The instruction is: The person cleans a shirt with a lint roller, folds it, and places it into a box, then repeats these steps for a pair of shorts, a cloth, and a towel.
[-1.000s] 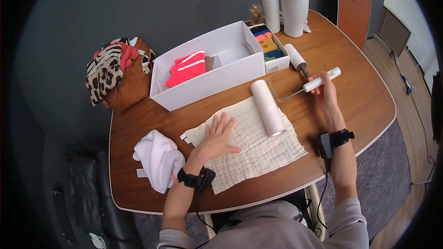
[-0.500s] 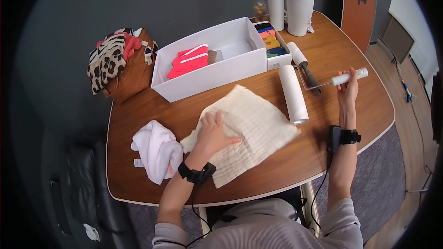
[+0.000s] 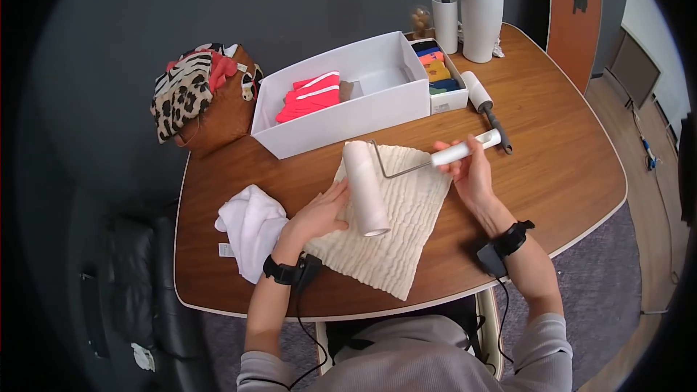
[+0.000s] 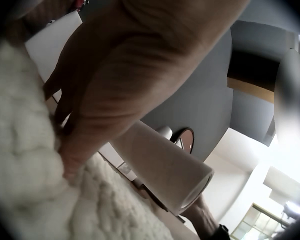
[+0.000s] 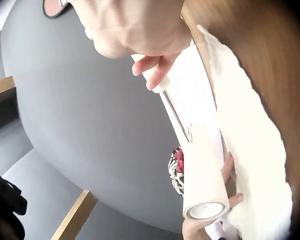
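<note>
A cream crinkled cloth (image 3: 417,210) lies flat on the wooden table in front of the person. The left hand (image 3: 319,212) rests on its left part, fingers extended and fingertips against the fabric. By its handle, the right hand (image 3: 472,178) grips a large white lint roller (image 3: 365,189) with a bent metal rod. The roll overlaps the cloth's left half in the head view, right beside the left fingers. In the right wrist view, the cloth (image 5: 255,145) lies alongside the roll (image 5: 205,175). To the left is a crumpled white towel (image 3: 250,229) with a tag.
Behind stands a white box (image 3: 348,116) with a folded pink garment (image 3: 312,98). A smaller box (image 3: 449,101) of folded colourful cloths adjoins it. A second lint roller (image 3: 486,105) with a grey handle lies at right. A brown basket (image 3: 225,116) heaped with patterned clothes stands back left.
The right hand carries the lint roller from the cloth out to the right, then back left over it. Under the left hand the cloth has turned and shifted.
</note>
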Demonstrator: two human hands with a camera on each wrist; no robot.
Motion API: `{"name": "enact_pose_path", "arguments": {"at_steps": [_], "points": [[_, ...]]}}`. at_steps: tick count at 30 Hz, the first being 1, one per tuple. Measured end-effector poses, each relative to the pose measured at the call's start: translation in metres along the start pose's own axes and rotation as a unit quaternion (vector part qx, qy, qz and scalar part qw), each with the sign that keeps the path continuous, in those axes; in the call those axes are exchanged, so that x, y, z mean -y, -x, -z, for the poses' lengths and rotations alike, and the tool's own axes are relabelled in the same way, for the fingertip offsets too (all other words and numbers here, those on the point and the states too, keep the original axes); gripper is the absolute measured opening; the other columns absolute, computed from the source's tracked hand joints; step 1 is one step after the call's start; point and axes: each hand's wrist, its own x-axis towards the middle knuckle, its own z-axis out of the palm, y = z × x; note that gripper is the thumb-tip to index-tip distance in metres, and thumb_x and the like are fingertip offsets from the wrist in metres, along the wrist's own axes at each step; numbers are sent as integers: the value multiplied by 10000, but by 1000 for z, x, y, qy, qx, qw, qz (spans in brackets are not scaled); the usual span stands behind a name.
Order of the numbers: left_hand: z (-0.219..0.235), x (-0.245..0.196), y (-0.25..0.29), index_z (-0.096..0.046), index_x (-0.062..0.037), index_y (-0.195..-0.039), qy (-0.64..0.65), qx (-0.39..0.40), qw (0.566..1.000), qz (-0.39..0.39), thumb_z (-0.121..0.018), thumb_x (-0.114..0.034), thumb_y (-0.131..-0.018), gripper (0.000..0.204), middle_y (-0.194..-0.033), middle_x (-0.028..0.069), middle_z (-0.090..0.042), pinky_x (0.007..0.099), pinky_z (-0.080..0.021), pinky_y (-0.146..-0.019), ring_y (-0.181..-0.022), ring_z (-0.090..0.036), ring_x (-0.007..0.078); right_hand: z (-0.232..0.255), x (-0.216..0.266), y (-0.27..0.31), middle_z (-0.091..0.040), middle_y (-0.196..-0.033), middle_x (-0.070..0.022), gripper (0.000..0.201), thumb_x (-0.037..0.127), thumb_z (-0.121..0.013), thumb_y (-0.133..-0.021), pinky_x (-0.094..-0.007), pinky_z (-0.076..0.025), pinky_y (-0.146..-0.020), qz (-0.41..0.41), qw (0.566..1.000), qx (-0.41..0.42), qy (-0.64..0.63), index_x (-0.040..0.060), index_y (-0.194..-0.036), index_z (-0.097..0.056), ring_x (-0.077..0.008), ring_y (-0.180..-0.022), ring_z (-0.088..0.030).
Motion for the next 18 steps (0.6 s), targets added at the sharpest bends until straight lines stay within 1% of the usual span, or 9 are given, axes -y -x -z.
{"name": "enact_pose_path", "arguments": {"at_steps": [1,4,7,10,11,12,14,15,18], "points": [[1,0,0,-264,18,-1312,28,23,999,10,-665,-273,-680,803,-1403,177,-180,381,-251,-1029,-1300,-189,285,-1,-3,-1,-605,-904,-229,296,314,-361,-907,-250,-489,-584,-15,1000,6,4,33,-869,-445,-121,-439,-448],[-6,-3,7,-259,38,-1303,21,-18,1000,7,-662,-344,-682,834,-1393,193,-194,390,-248,-1028,-1285,-217,312,6,-7,-6,-604,-909,-225,288,302,-361,-904,-254,-510,-619,-23,998,47,47,29,-871,-446,-121,-442,-460],[-3,-15,14,-271,40,-1297,-16,-6,999,38,-653,-395,-687,841,-1378,222,-203,393,-248,-1024,-1267,-236,345,6,3,-7,-615,-882,-202,279,292,-357,-898,-236,-478,-530,13,993,47,106,29,-865,-447,-119,-453,-475],[-7,-17,20,-278,34,-1295,-31,-20,998,42,-642,-408,-706,821,-1353,244,-230,370,-246,-1022,-1250,-241,368,9,20,-7,-628,-839,-173,282,289,-355,-893,-220,-415,-443,69,979,17,193,28,-856,-454,-112,-448,-470],[-9,-17,21,-282,38,-1290,-33,-29,998,42,-649,-413,-694,833,-1346,252,-237,379,-253,-1017,-1241,-256,373,14,22,-13,-636,-770,-152,312,289,-332,-900,-209,-358,-393,96,977,-2,192,17,-826,-466,-108,-433,-475],[-11,-18,23,-285,41,-1286,-34,-39,998,42,-657,-418,-682,845,-1338,260,-245,388,-261,-1012,-1233,-270,378,14,28,-13,-634,-750,-154,308,294,-342,-896,-203,-345,-365,107,974,-33,198,20,-824,-464,-109,-405,-459],[-14,-20,25,-304,46,-1268,-39,-55,996,52,-670,-424,-665,848,-1316,275,-267,399,-289,-993,-1209,-301,386,28,39,-22,-630,-735,-156,307,299,-350,-893,-194,-326,-343,132,971,-66,190,24,-819,-463,-107,-381,-440],[-14,-23,27,-319,48,-1255,-42,-61,995,62,-674,-425,-659,840,-1302,282,-282,402,-310,-978,-1194,-317,390,37,45,-26,-621,-724,-139,309,326,-380,-888,-206,-359,-368,139,970,-68,186,34,-837,-469,-106,-410,-448],[-11,-38,31,-386,50,-1178,-63,-54,991,106,-689,-429,-640,781,-1243,287,-338,410,-381,-904,-1150,-364,389,66,63,-40,-618,-712,-117,316,356,-408,-878,-205,-365,-378,166,963,-111,181,49,-833,-471,-101,-421,-458]]}}
